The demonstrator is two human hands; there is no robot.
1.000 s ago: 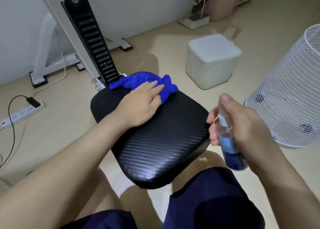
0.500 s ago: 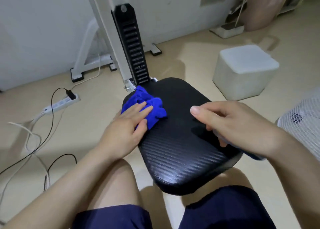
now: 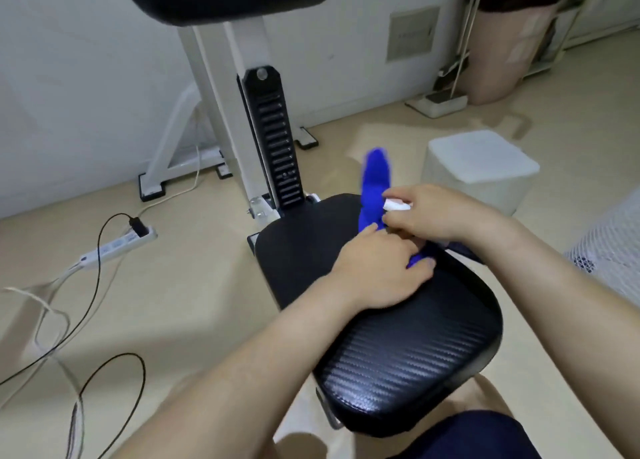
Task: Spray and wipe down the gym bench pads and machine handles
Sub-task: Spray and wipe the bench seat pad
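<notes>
While both hands meet at the centre right of the frame, the left hand [image 3: 379, 268] presses flat, fingers together, on a crumpled bright blue cleaning cloth [image 3: 374, 184] lying on the far part of the black, carbon-weave padded seat of the gym bench [image 3: 408, 354]. One end of the cloth sticks up, blurred. The right hand [image 3: 440, 216] is closed around a small spray bottle with a white top [image 3: 396, 205], held just above the cloth; the bottle's body is mostly hidden. Likely risks: with the hands this crowded, the cloth could slide off the far edge onto the beige floor, or spray could miss the pad. A white power strip [image 3: 114, 247] lies on the floor at the left, well apart, yet stray mist or drips towards it would be hazardous.
</notes>
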